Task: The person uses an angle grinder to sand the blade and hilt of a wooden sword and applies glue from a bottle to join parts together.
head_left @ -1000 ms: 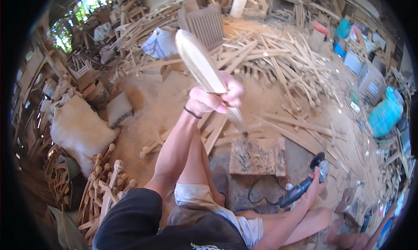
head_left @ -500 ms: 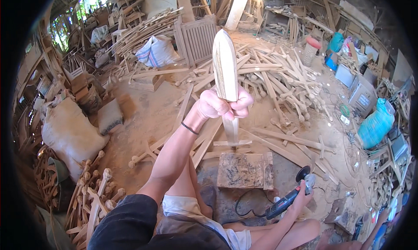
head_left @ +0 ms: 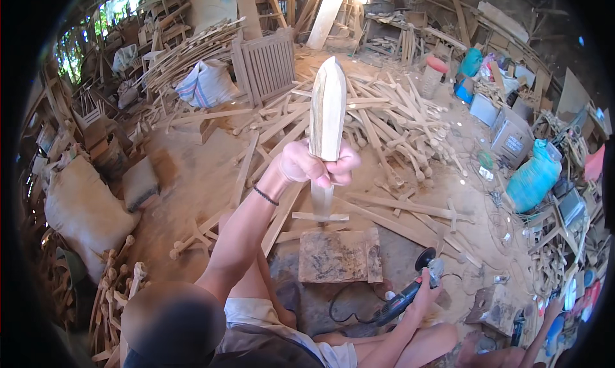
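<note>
We hold a pale wooden sword (head_left: 328, 115) upright before us, our left hand (head_left: 312, 167) wrapped around its blade below the pointed tip, its crosspiece (head_left: 320, 217) lower down, near a worn wooden block (head_left: 338, 256). Our right hand (head_left: 424, 294) grips an angle grinder (head_left: 396, 307), its black disc (head_left: 425, 259) uppermost. Beyond, we see a heap of wooden pieces (head_left: 384, 121) on the dusty floor (head_left: 205, 156).

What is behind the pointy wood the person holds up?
Behind the pointed wooden piece in the left hand is a pile of long wooden pieces. Whatever lies directly behind it is covered and can't be seen.
</note>
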A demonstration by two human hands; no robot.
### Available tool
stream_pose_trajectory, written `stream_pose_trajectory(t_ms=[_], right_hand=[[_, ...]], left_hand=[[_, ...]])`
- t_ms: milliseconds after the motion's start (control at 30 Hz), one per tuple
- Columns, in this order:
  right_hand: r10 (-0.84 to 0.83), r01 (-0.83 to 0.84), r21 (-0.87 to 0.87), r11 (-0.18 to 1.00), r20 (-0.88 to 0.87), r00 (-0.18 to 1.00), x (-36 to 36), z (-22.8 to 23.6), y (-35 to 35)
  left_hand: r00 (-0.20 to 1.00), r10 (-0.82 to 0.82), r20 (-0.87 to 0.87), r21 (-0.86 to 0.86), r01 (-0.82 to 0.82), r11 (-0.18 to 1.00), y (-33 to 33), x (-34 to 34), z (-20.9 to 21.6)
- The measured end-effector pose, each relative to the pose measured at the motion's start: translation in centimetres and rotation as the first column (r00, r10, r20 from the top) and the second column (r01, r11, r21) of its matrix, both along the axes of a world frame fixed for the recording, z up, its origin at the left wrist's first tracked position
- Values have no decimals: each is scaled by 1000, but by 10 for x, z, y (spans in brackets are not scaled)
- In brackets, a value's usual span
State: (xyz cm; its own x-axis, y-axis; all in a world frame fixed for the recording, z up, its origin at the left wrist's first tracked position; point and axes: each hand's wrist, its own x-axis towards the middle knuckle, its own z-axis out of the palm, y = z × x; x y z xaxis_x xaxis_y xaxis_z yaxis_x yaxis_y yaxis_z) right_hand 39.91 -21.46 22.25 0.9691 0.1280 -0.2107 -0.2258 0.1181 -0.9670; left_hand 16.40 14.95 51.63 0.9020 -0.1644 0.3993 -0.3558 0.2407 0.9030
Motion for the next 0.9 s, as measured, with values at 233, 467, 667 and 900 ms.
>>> stream_pose_trajectory(t_ms=[233, 467, 667, 900], right_hand=[[15, -15, 1, 1000, 48, 999, 8, -23, 14], [117, -101, 116, 988, -139, 983, 7, 17, -13], [254, -90, 456, 885, -312, 916, 11, -8, -21], [384, 9, 769, 640, -330, 862, 20, -39, -9]], left_hand=[[983, 9, 183, 24, -14, 1000, 37, 9, -10], [973, 107, 206, -301, -41, 953, 84, 28, -57], [340, 919, -198, 185, -908, 376, 101, 13, -207], [-207, 946, -250, 143, -974, -175, 149, 16, -303]])
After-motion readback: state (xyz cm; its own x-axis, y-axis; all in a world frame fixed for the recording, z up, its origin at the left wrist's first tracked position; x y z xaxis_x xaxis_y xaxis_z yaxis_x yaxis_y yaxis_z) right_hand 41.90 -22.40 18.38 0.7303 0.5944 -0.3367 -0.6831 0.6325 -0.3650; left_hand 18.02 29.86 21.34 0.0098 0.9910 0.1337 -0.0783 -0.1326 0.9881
